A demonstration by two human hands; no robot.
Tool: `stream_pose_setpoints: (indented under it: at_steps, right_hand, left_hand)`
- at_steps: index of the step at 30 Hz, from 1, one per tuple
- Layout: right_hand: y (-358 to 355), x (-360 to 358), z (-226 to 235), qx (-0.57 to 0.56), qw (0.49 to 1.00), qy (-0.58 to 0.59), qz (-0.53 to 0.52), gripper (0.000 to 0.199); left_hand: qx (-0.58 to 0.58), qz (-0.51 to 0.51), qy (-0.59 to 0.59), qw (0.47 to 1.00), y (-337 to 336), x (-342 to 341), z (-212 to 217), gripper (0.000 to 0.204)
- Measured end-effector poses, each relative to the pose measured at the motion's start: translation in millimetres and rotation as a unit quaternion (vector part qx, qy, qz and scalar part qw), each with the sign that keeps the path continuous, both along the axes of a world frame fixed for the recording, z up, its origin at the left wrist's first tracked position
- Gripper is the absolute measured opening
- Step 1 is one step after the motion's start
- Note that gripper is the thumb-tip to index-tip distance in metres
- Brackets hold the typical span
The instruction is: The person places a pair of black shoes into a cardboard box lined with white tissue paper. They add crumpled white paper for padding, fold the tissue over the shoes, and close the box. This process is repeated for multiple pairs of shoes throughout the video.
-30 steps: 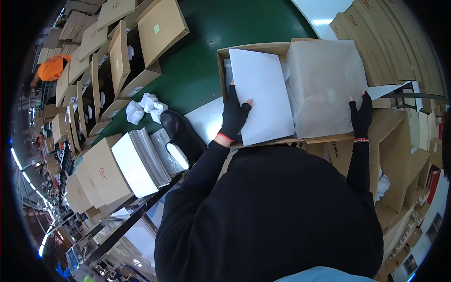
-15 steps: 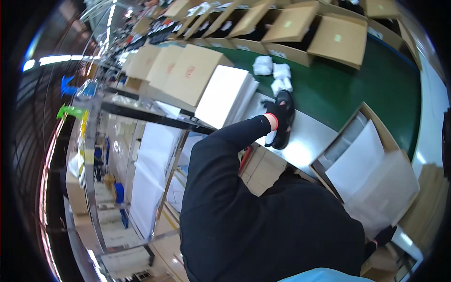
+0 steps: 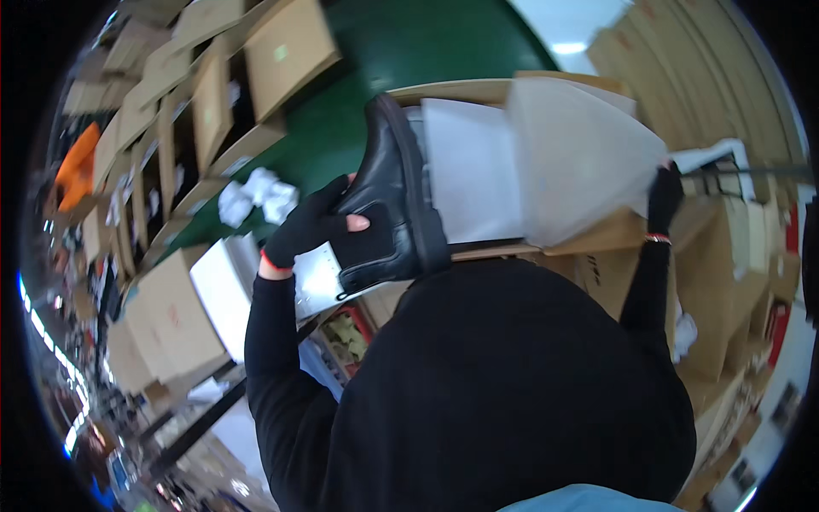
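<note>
My left hand (image 3: 314,229), in a black fingerless glove, grips a black ankle boot (image 3: 388,200) by its shaft and holds it at the left edge of an open cardboard box (image 3: 478,90). White tissue paper (image 3: 473,175) lines the box. My right hand (image 3: 664,194), also gloved, holds up a large sheet of white paper (image 3: 580,162) at the box's right side. My black sleeves and torso cover the lower half of the view.
A green conveyor belt (image 3: 401,43) runs behind the box, carrying more cardboard boxes (image 3: 286,47). Crumpled white paper (image 3: 256,196) lies on the belt. Closed boxes (image 3: 175,311) and a stack of white sheets (image 3: 222,290) sit at the left. Stacked cartons (image 3: 725,247) stand at the right.
The view swung back from the left side to the open box. My left hand has lifted the black boot off the belt and brought it to the box; the right hand still holds paper.
</note>
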State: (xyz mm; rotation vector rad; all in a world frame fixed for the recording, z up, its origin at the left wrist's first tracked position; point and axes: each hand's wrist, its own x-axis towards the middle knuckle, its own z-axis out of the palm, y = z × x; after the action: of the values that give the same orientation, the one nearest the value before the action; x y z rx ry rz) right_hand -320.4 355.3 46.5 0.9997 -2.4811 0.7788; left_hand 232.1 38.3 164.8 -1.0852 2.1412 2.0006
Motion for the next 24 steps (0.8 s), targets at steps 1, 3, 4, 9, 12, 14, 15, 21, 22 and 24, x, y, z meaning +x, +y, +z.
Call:
stream_pose_setpoints:
  at_steps: [1,3,4,9,12,14,15,21,22,24]
  right_hand:
    - [-7.0,12.2,18.0,0.007,1.000,-0.023,-0.016,0.033]
    - [-13.9,26.1,48.0,-0.073,0.977,-0.197,0.019,0.040]
    - [-21.2,45.6,72.1,-0.121,0.958,-0.258,0.041,0.041]
    - [-46.3,119.0,125.6,-0.171,0.889,-0.403,0.133,0.043]
    - [-78.6,188.8,139.1,-0.166,0.741,-0.554,0.341,0.054]
    - [-87.5,197.4,148.6,-0.068,0.509,-0.718,0.470,0.058]
    - [-90.4,197.8,135.6,-0.086,0.516,-0.717,0.461,0.053]
    - [-128.7,243.3,20.6,0.004,0.881,-0.183,0.436,0.084]
    - [-133.7,251.4,-2.6,0.050,0.872,-0.145,0.464,0.083]
    - [-150.4,260.6,-54.5,0.135,0.848,-0.063,0.508,0.083]
  left_hand:
    - [0.017,-0.029,0.042,0.999,2.5,-35.2,-9.2,0.077]
    - [0.044,-0.066,0.058,0.995,7.7,-87.1,-43.3,0.082]
    - [-0.038,-0.106,0.023,0.993,7.4,-102.0,-67.4,0.087]
    - [-0.271,-0.276,-0.164,0.907,49.4,-181.1,-124.7,0.082]
    - [-0.363,-0.224,-0.108,0.898,57.0,-181.8,-142.5,0.072]
    - [-0.467,-0.092,0.006,0.879,47.0,-162.9,-132.9,0.065]
    - [-0.491,-0.026,0.054,0.869,36.4,-152.2,-125.6,0.064]
    - [-0.340,0.011,0.359,0.869,82.9,-123.9,34.5,0.068]
    - [-0.376,-0.078,0.311,0.869,88.0,-126.3,45.3,0.073]
    - [-0.443,-0.173,0.200,0.856,98.5,-133.0,33.1,0.084]
